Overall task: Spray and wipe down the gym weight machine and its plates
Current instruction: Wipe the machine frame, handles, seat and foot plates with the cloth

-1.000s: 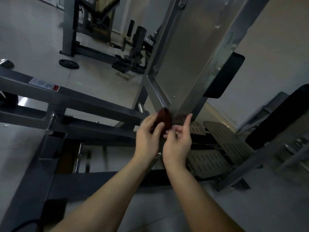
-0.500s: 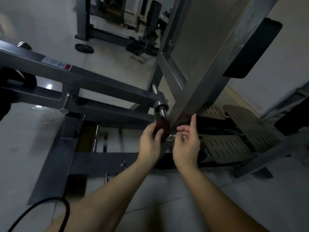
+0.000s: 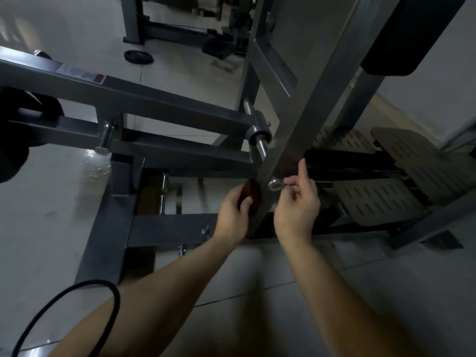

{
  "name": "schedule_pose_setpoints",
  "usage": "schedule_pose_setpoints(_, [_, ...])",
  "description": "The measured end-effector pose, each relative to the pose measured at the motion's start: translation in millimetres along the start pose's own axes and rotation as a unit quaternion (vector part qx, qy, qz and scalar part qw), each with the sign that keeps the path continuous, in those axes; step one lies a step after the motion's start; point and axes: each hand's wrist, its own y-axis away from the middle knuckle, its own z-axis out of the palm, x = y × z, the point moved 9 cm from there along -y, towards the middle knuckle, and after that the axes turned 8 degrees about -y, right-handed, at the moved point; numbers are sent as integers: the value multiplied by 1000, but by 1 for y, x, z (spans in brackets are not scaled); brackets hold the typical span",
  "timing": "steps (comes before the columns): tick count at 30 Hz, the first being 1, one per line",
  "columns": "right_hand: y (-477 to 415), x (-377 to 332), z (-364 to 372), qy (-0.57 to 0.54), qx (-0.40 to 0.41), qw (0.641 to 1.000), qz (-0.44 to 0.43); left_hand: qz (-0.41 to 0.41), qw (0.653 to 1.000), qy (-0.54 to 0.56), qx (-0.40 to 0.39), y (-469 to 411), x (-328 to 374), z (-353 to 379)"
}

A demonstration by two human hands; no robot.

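Observation:
A grey steel weight machine fills the view, with a slanted upright post running down the middle. My left hand grips a small dark red cloth and holds it against the left side of the post near its lower end. My right hand is on the other side of the post, its fingers curled and its fingertips pinched close to a round silver bolt. Whether they touch the bolt is unclear. No spray bottle is in view.
Perforated foot plates lie low at the right. A black pad sticks out at the top right. A black weight plate lies on the tiled floor behind, near other machines. A black cable loops at the bottom left. Wet drops shine on the floor.
Both hands have moved down the slanted post towards its lower end, the left one carrying the red cloth. The camera has tilted further down and closer to the frame.

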Motion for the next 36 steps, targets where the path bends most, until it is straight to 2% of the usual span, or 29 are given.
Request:
schedule_pose_setpoints(2, [-2, 5, 0, -9, 5, 1000, 6, 23, 998, 59, 17, -14, 30, -6])
schedule_pose_setpoints(4, [-3, 9, 3, -19, 3, 1000, 22, 53, 996, 64, 33, -23, 51, -9])
schedule_pose_setpoints(6, [1, 10, 8, -27, -11, 999, 39, 49, 996, 66, 27, -21, 42, -5])
schedule_pose_setpoints(14, [20, 33, 17, -20, -53, 997, 50, -63, 989, -125, -47, -2, -75, -3])
schedule_pose_setpoints(20, [27, 44, 20, -12, -79, 994, 72, -197, 952, -214, -90, 25, -157, -35])
schedule_pose_setpoints(23, [26, 40, 24, -13, -68, 995, 78, -168, 961, -200, -95, 18, -138, -34])
schedule_pose_setpoints(27, [27, 35, 28, -34, -54, 994, 87, -63, 983, -151, -87, -19, -55, -8])
schedule_pose_setpoints(29, [28, 37, 31, -32, -58, 994, 92, -36, 987, -131, -82, -25, -32, 3])
schedule_pose_setpoints(32, [33, 40, 34, -23, -74, 993, 93, -55, 982, -157, -90, -6, -53, 1])
schedule_pose_setpoints(36, [36, 46, 32, -29, -85, 991, 100, -135, 952, -248, -119, 29, -112, -33])
